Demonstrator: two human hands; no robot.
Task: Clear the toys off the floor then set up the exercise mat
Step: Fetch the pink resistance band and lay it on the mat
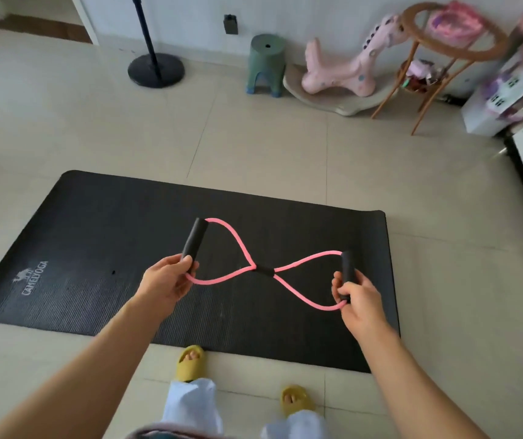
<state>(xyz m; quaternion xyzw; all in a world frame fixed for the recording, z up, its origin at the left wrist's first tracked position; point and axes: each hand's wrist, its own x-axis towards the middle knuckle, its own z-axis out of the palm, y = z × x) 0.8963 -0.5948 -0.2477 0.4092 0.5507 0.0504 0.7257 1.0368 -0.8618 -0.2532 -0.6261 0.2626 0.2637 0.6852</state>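
Both hands, the left hand (pixel 166 278) and right hand (pixel 356 301), each grip a foam handle of the pink figure-eight band (pixel 263 270) above the unrolled exercise mat (pixel 95 248) at frame centre, so laying the band down looks next.

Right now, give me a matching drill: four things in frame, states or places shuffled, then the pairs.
Things:
1. exercise mat
2. figure-eight resistance band
3. green stool
4. pink rocking toy

States or places:
A. beside the rattan side table
B. unrolled flat on the tile floor
C. between the fan stand base and the rocker
D. held by left hand and right hand

Pairs: 1-B, 2-D, 3-C, 4-A
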